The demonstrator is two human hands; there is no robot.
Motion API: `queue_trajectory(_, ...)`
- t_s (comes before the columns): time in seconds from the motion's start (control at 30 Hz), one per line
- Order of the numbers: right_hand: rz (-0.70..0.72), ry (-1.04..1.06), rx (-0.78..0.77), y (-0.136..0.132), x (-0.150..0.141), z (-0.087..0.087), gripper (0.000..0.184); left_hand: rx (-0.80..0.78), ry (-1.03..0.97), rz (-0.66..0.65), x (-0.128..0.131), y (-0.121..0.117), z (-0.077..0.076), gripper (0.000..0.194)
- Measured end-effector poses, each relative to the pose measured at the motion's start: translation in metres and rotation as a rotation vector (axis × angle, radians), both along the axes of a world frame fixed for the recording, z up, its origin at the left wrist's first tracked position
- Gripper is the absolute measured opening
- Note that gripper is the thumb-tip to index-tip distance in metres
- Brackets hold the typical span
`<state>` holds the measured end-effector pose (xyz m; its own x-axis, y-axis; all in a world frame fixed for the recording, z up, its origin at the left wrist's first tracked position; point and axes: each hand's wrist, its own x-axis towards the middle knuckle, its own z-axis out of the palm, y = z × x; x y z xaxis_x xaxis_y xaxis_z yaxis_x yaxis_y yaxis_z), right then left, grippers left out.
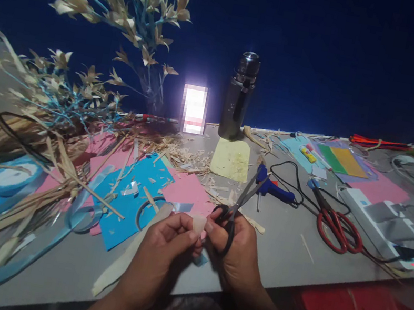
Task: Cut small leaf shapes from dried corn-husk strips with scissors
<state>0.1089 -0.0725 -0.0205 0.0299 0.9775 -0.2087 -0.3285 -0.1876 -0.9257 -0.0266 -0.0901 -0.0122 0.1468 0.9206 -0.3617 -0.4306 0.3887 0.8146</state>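
Between the thumb and fingers of my left hand (161,246) is a small pale, petal-shaped piece (198,224), thin like dried husk. My right hand (241,249) has black-handled scissors (233,216) hooked on its fingers, with the blades pointing up and away. Its thumb and fingertip also touch the right edge of the pale piece. A long pale strip of husk (116,270) lies on the table beside my left wrist. Just beyond the scissors rests a blue glue gun (278,191), partly behind the blades.
Dried-husk flowers on blue stems (146,21) rise at the back left, near a dark flask (235,104) and a bright light. Blue ribbon (28,257), blue paper (112,213) and husk scraps spread leftward. Red-handled scissors (340,231) and a power strip (373,222) lie right.
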Motion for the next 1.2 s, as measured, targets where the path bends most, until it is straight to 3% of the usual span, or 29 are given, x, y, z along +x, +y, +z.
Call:
queue_trajectory(0.17, 0.34, -0.099, 0.075, -0.007, 0.011, 0.005, 0.042, -0.015, -0.089, 0.089, -0.004, 0.008, 0.015, 0.02)
queue_trajectory(0.3, 0.487, -0.182, -0.055, -0.023, 0.005, -0.009, 0.032, -0.015, -0.1, 0.182, -0.003, 0.01, 0.017, 0.022)
queue_trajectory(0.43, 0.491, -0.146, -0.102, -0.032, -0.004, -0.023, 0.013, -0.004, -0.084, 0.211, 0.001, 0.009, 0.008, 0.02)
queue_trajectory(0.67, 0.513, -0.13, -0.131, -0.031, 0.001, -0.021, 0.011, 0.068, 0.059, 0.192, -0.004, 0.006, -0.001, 0.018)
queue_trajectory(1.0, 0.516, -0.102, -0.146, -0.036, 0.002, -0.031, 0.019, 0.08, 0.107, 0.136, -0.007, 0.008, 0.013, 0.02)
queue_trajectory(1.2, 0.561, -0.06, -0.151, -0.037, 0.005, -0.021, 0.021, 0.071, 0.105, 0.127, -0.01, 0.005, 0.017, 0.018)
